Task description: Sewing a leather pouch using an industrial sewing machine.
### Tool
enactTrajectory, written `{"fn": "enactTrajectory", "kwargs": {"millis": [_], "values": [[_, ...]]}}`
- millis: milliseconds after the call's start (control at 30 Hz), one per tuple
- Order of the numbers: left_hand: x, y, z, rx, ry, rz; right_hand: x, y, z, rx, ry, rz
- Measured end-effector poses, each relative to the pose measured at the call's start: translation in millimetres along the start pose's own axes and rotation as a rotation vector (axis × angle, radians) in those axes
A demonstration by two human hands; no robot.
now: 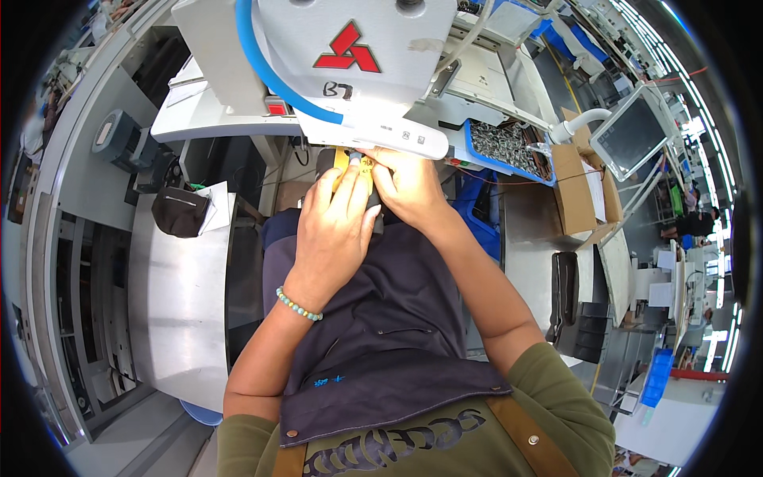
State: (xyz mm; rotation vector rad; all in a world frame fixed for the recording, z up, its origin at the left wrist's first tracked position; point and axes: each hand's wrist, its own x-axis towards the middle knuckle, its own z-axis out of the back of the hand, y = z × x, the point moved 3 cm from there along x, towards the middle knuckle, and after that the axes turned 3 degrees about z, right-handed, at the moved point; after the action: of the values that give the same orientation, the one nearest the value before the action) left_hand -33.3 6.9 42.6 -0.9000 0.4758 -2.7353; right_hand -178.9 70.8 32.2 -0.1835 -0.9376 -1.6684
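Observation:
Both hands work close together beneath a white machine head (334, 75), over a dark piece (324, 161) with a bright yellow part (368, 168) on it. My left hand (332, 226) comes in from the near side, fingers close together and bent over the yellow part. To its right, my right hand (409, 187) has thumb and forefinger closed at the same spot. The fingertips and the machine's lower edge partly cover what they hold, so its kind does not show. A beaded bracelet circles my left wrist.
A blue hose (258, 67) runs down the machine head. At right are a blue tray (509, 169) of small metal parts, a cardboard box (578, 195), a screen (632, 131) and a dark stack (564, 290). On the left metal table (179, 318) lies a dark pouch (180, 212).

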Motion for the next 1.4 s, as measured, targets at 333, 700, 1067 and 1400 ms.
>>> {"fn": "enactTrajectory", "kwargs": {"millis": [333, 700, 1067, 1400], "values": [[-2, 1, -1, 0.015, -0.012, -0.018, 4, -5, -12, 0.026, -0.094, -0.038], [2, 1, 4, 0.040, 0.031, -0.034, 5, -9, -15, -0.034, -0.089, -0.035], [1, -2, 5, 0.026, 0.026, -0.014, 6, -4, -14, -0.024, -0.091, -0.042], [-1, -3, 5, 0.013, 0.022, -0.020, 4, -6, -14, 0.018, -0.098, -0.011]]}}
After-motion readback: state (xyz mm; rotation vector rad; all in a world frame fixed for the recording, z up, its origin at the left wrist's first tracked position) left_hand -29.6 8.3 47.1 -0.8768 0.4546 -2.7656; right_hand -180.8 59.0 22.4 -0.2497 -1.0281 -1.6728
